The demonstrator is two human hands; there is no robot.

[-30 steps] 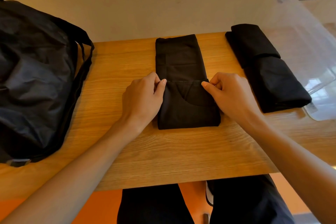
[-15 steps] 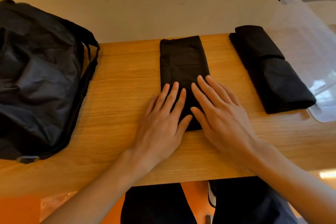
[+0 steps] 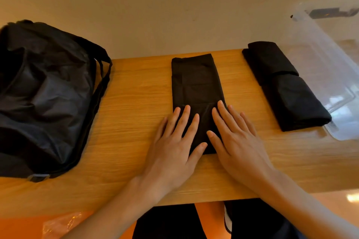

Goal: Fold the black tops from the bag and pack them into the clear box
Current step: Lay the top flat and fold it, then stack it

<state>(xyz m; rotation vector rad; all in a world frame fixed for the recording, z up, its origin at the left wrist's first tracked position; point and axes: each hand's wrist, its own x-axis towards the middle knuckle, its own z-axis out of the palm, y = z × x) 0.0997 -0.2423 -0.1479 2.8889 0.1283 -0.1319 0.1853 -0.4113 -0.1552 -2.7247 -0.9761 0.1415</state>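
Observation:
A black top (image 3: 196, 85), folded into a narrow strip, lies in the middle of the wooden table (image 3: 136, 103). My left hand (image 3: 174, 141) and my right hand (image 3: 233, 137) lie flat side by side on its near end, fingers straight, pressing it down. A second black top (image 3: 283, 87), folded, lies to the right against the clear box (image 3: 334, 75). The black bag (image 3: 44, 95) sits slumped at the left end of the table.
The table stands against a plain pale wall. Its near edge runs just below my wrists, with my dark-clad legs and an orange floor under it. A crumpled clear plastic wrap (image 3: 64, 225) lies on the floor at lower left.
A second ago both hands pinched the edge of the folded-over near part of the top. They have since let go and spread flat on it, and the view has shifted slightly.

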